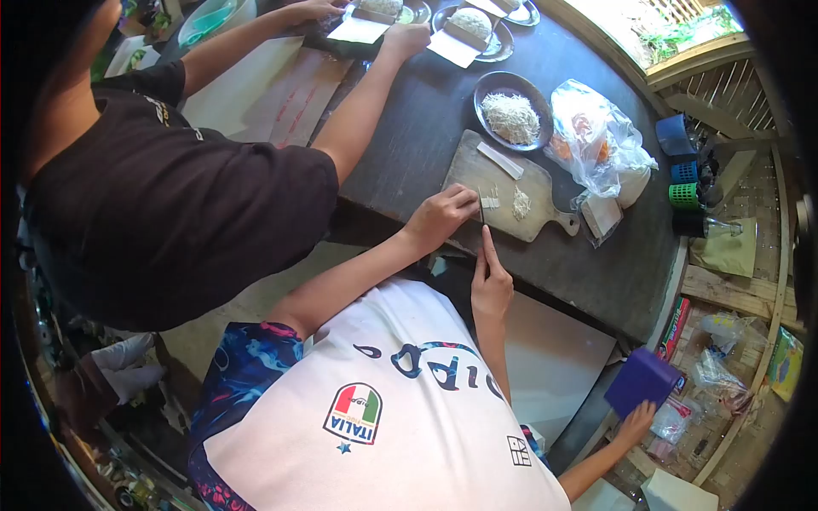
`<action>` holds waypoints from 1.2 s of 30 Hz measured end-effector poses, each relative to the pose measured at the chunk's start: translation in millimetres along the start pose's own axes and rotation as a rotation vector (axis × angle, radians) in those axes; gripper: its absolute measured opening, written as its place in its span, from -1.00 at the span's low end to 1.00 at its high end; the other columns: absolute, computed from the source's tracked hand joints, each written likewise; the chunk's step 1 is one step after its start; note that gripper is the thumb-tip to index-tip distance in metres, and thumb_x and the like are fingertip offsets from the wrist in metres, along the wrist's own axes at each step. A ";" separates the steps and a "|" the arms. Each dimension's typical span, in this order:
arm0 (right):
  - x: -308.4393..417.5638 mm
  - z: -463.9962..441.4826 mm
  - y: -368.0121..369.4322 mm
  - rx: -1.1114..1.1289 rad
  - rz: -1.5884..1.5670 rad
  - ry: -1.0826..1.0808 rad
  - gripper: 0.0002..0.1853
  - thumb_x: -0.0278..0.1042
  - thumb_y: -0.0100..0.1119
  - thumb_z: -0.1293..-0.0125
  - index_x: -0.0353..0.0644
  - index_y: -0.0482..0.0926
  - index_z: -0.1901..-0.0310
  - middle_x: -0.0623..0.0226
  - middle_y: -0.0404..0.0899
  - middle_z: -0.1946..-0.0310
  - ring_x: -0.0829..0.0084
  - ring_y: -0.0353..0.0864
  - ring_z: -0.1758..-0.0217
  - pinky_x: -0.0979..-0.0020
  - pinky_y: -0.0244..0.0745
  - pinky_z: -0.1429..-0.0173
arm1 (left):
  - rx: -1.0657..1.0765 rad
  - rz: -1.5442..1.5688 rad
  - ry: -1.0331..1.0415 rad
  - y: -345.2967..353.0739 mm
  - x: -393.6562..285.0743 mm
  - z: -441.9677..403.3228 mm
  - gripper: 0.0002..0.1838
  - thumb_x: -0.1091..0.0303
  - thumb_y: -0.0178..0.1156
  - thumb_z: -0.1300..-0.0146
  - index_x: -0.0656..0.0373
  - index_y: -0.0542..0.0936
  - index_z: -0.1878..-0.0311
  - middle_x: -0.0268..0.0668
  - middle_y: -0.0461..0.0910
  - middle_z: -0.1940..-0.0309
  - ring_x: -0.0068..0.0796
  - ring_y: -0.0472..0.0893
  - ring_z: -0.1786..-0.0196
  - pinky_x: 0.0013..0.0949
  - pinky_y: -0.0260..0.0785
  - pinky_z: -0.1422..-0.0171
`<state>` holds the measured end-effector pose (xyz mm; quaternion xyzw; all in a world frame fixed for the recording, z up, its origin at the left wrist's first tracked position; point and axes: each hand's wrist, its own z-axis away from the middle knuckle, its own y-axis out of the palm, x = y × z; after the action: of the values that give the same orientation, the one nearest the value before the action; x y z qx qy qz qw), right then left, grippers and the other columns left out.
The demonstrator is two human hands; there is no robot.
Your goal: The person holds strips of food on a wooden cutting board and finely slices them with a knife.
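Observation:
My left hand (445,215) is closed, its fingertips at the near left edge of a wooden cutting board (467,163); whatever they hold is hidden. In my right hand (492,285) is a knife (482,209), the index finger stretched along it. Its thin dark blade stands beside my left fingertips. Just right of the blade lie thin white slices (491,203). A small heap of white shreds (521,203) and a longer white strip (500,160) also lie on the board. Behind it is a dark bowl (484,88) of white shreds.
Plastic bags (596,128) and a wrapped white block (601,215) lie right of the board. At the left, a person in black (179,213) handles plates of food (471,25). Lower right, another person's hand (635,423) touches a purple box (641,383). Small baskets (684,196) line the wall.

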<state>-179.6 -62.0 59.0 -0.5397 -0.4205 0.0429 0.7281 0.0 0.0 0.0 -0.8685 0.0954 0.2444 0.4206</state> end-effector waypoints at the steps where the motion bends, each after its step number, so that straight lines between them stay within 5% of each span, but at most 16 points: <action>1: -2.9 -2.8 0.2 -0.041 -0.019 -0.038 -0.48 -0.22 0.23 -0.67 0.42 0.54 -0.58 -0.17 0.76 0.23 -0.17 0.81 0.17 -0.01 0.63 0.09 | -0.003 -0.003 0.005 1.2 -2.2 -3.5 -0.70 0.48 0.40 -0.26 0.18 0.75 -0.08 -0.32 0.65 -0.06 -0.31 0.66 -0.25 -0.29 0.67 -0.30; 5: 25.6 -1.8 11.6 0.020 0.017 0.031 -0.50 -0.18 0.18 -0.69 0.47 0.53 -0.58 -0.05 0.80 0.22 -0.09 0.84 0.16 -0.01 0.66 0.12 | 0.058 -0.018 -0.006 -22.5 5.3 13.3 -0.71 0.49 0.39 -0.27 0.20 0.76 -0.06 -0.34 0.66 -0.04 -0.31 0.67 -0.21 -0.30 0.67 -0.29; 18: 12.7 -6.4 5.6 -0.070 0.041 -0.029 -0.48 -0.21 0.17 -0.69 0.46 0.52 -0.58 -0.08 0.78 0.22 -0.12 0.82 0.17 -0.02 0.66 0.15 | 0.001 0.008 -0.010 -4.3 0.4 3.0 -0.75 0.48 0.39 -0.27 0.21 0.76 -0.02 -0.34 0.66 -0.03 -0.30 0.68 -0.19 -0.30 0.69 -0.24; 21: 13.2 5.4 5.0 -0.037 0.008 0.018 -0.50 -0.19 0.17 -0.70 0.40 0.53 -0.58 -0.23 0.72 0.22 -0.27 0.74 0.11 -0.05 0.61 0.09 | -0.017 0.029 -0.001 -4.1 1.8 2.0 -0.77 0.49 0.36 -0.27 0.20 0.76 0.01 -0.33 0.66 -0.02 -0.31 0.67 -0.20 -0.30 0.69 -0.24; 30: 12.1 1.7 7.2 -0.054 0.043 -0.023 -0.48 -0.20 0.18 -0.69 0.46 0.52 -0.59 -0.08 0.77 0.27 -0.13 0.81 0.19 -0.05 0.64 0.16 | -0.031 0.022 0.023 -6.7 3.5 1.7 -0.78 0.48 0.37 -0.27 0.22 0.75 0.02 -0.32 0.67 -0.04 -0.30 0.68 -0.19 -0.30 0.68 -0.24; 36: 15.8 -5.6 10.4 -0.062 0.010 0.001 -0.51 -0.19 0.17 -0.70 0.43 0.55 -0.57 -0.20 0.71 0.28 -0.24 0.75 0.18 -0.04 0.60 0.16 | -0.016 0.035 0.014 -6.5 0.6 2.4 -0.77 0.47 0.39 -0.28 0.22 0.76 0.00 -0.31 0.67 -0.03 -0.28 0.68 -0.19 -0.28 0.68 -0.25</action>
<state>-161.7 -53.7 59.0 -0.5640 -0.4185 0.0334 0.7111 2.1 6.0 2.9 -0.8718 0.1117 0.2464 0.4084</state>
